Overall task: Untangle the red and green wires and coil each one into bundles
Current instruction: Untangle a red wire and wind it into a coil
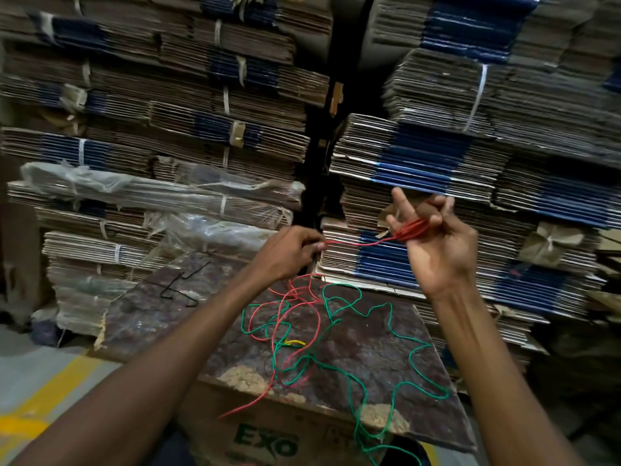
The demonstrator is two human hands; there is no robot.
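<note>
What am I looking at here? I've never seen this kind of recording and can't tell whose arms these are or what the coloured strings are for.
There is no machine: a person wears a camera on the head, so you see their own arms from above. The right hand has red wire wound round its fingers as a coil. The left hand pinches the same wire, stretched between the hands. The rest of the red wire lies tangled with a green wire on a worn board atop a cardboard box. Stacks of flattened cartons stand behind.

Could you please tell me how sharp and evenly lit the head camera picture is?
Head view: dim, darkening toward the corners; stacked flattened cardboard bundles smear with motion blur at upper right; thin red wire coiled on the right hand stays fairly sharp; wide-angle bending at edges.
</note>
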